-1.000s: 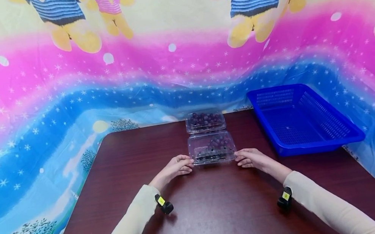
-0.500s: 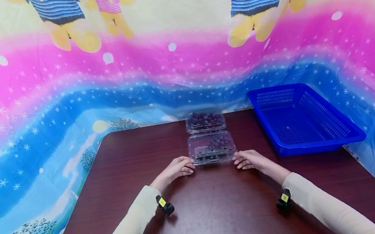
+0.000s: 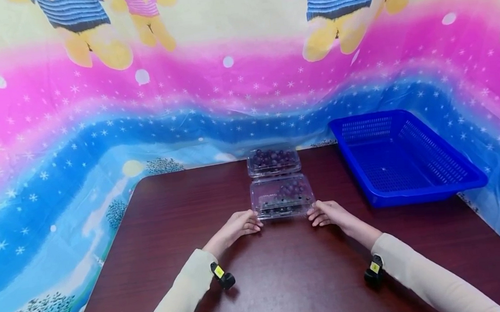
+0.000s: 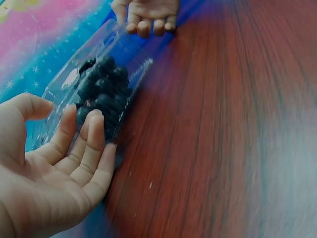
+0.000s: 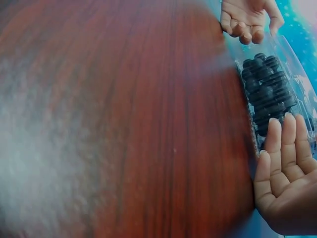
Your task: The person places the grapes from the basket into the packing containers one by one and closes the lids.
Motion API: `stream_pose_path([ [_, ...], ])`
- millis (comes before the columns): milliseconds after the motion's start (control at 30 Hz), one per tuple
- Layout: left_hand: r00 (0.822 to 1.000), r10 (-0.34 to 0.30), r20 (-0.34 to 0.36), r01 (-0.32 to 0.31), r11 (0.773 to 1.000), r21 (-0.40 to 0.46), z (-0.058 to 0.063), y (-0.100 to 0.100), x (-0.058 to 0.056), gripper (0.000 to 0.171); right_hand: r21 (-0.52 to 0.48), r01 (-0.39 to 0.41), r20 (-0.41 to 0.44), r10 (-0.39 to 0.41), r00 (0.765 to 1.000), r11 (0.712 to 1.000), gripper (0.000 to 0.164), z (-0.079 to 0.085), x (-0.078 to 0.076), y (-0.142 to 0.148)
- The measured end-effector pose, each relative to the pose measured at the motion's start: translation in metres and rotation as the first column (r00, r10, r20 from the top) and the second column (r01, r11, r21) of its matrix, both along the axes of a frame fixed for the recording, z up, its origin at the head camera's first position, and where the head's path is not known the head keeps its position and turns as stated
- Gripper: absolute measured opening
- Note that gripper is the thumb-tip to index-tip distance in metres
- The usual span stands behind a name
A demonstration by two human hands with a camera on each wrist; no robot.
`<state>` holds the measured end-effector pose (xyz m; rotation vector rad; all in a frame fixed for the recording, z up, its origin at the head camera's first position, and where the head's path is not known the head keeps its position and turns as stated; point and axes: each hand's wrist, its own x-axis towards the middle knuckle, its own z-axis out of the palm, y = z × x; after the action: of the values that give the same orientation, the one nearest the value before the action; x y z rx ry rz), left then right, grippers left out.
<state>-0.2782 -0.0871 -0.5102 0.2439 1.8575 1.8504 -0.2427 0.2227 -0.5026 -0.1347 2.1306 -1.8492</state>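
Observation:
Two clear plastic fruit boxes stand one behind the other on the table, the front box (image 3: 260, 189) nearer me and the back box (image 3: 275, 172) beyond it. Dark round fruit that look like grapes (image 4: 101, 87) show through the front one. My left hand (image 3: 240, 223) is at its near left corner; the left wrist view shows the thumb apart from bent fingers whose tips overlap the box's end. At the near right corner is my right hand (image 3: 331, 214), fingers nearly straight and fingertips right at the box in the right wrist view. Neither hand grips the box.
A blue perforated plastic basket (image 3: 385, 202) stands at the back right of the brown table (image 3: 281, 280). Behind the table hangs a printed cloth (image 3: 234, 91) with pink and blue bands. Black wrist cameras (image 3: 223, 275) are strapped to the sleeves.
Both hands have shifted slightly inward and nearer to me along the front box's near corners. The boxes and the basket stay in place.

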Motion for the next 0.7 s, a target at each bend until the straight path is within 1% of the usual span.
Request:
stream_pose_path([
  [133,1.000,0.021,0.007,-0.022,0.999,0.024,-0.001,0.001,0.001,0.026,-0.011,0.053,0.000,-0.053,0.999,0.999,0.032,-0.001,0.000,-0.005],
  [267,0.999,0.032,0.023,-0.033,0.999,0.036,-0.002,0.001,0.001,0.020,-0.016,0.100,-0.012,-0.100,0.995,0.995,0.030,-0.002,0.002,-0.008],
  [400,0.998,0.049,0.039,-0.050,0.998,0.046,-0.003,0.002,0.001,0.014,-0.027,0.094,-0.048,-0.095,0.994,0.995,0.030,-0.005,0.005,-0.009],
  [567,0.997,0.054,0.050,-0.059,0.994,0.088,-0.005,0.002,0.002,0.012,-0.048,0.089,-0.094,-0.093,0.991,0.995,0.028,-0.009,0.005,-0.008],
  [700,0.996,0.062,0.065,-0.068,0.992,0.104,-0.005,0.002,0.002,0.011,-0.079,0.061,-0.127,-0.070,0.989,0.995,0.027,-0.015,0.002,-0.003],
])
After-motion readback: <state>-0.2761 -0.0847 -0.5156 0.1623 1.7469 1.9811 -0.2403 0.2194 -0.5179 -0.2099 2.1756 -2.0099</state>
